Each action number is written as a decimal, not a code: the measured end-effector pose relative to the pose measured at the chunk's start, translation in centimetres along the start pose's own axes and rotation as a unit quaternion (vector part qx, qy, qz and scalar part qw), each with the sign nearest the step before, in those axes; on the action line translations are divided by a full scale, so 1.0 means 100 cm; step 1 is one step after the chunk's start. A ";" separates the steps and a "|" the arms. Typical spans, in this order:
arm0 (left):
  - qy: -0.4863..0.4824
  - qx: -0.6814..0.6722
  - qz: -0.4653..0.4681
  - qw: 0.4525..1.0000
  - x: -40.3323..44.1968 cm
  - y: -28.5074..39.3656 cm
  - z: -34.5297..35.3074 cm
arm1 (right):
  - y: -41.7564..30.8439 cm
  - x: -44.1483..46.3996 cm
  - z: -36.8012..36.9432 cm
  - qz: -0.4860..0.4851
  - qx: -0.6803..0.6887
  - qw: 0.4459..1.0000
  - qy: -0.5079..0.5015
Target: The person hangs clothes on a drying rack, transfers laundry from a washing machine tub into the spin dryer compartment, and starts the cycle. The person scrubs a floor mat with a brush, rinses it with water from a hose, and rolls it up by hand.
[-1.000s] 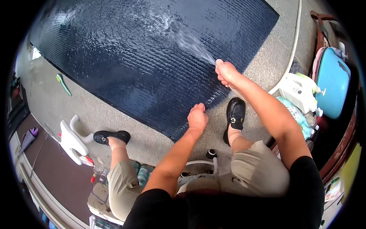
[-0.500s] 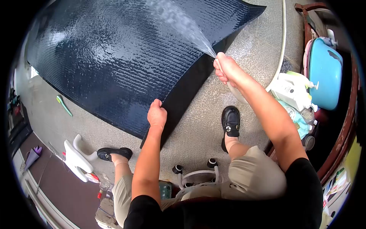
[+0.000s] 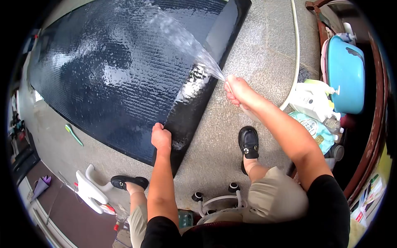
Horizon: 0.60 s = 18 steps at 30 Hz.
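Observation:
A dark blue ribbed mat (image 3: 124, 78), wet and shiny, covers much of the ground, and its right side is folded over as a smooth black strip. My left hand (image 3: 161, 137) is closed on the mat's edge near the lower corner of that strip. In my right hand (image 3: 238, 91), near the fold's outer edge, is the end of a pale hose (image 3: 250, 114). Water (image 3: 182, 39) sprays from it up and to the left across the mat.
A green brush (image 3: 74, 135) lies on the ground left of the mat. White bottles (image 3: 311, 101), a teal packet (image 3: 313, 129) and a blue basin (image 3: 346, 76) stand at the right. More pale hose (image 3: 297, 53) runs along the ground. A white plastic object (image 3: 88, 191) is at lower left.
My left hand has pulled the mat's edge leftward, and the right side of the mat has lifted and folded over. My right hand has stayed on the hose, and water still sprays.

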<state>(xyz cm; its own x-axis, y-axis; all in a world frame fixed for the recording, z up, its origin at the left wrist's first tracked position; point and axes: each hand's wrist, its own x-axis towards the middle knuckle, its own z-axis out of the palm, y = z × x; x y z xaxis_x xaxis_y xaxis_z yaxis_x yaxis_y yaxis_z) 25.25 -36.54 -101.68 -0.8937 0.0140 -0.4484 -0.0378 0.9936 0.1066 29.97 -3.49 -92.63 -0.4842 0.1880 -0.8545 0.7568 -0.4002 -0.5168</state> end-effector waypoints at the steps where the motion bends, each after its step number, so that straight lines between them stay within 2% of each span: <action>1: 0.026 0.003 0.010 1.000 0.002 -0.002 0.000 | 0.001 0.002 0.000 0.001 -0.001 1.000 0.002; 3: 0.067 0.021 0.042 0.997 0.008 -0.009 0.001 | 0.001 0.003 0.000 0.002 0.000 1.000 0.007; 6: 0.069 0.051 0.057 0.995 0.014 -0.011 0.002 | 0.001 0.006 -0.002 0.007 0.013 1.000 0.025; 12: 0.072 0.065 0.045 0.994 -0.001 -0.009 0.011 | -0.010 0.043 -0.017 0.022 0.058 0.995 0.080; 14: 0.182 0.142 0.159 0.960 -0.007 -0.014 0.014 | -0.009 0.061 -0.007 0.037 0.008 0.997 0.068; 15: 0.188 0.146 0.177 0.955 -0.007 -0.014 0.016 | -0.007 0.068 0.000 0.039 0.011 0.997 0.065; 16: 0.189 0.149 0.177 0.954 -0.007 -0.015 0.017 | -0.006 0.076 0.007 0.049 -0.025 0.995 0.087; 18: 0.080 0.054 0.153 0.983 -0.008 -0.015 0.020 | -0.005 0.085 0.014 0.057 -0.061 0.991 0.106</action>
<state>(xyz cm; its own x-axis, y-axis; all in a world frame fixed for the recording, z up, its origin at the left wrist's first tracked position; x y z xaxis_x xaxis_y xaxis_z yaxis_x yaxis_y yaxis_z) 26.90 -37.83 -103.25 -0.9152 0.3056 -0.2628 0.2842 0.9516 0.1167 24.87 -2.97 -99.56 -0.2981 0.3372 -0.8930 0.8551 -0.3214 -0.4068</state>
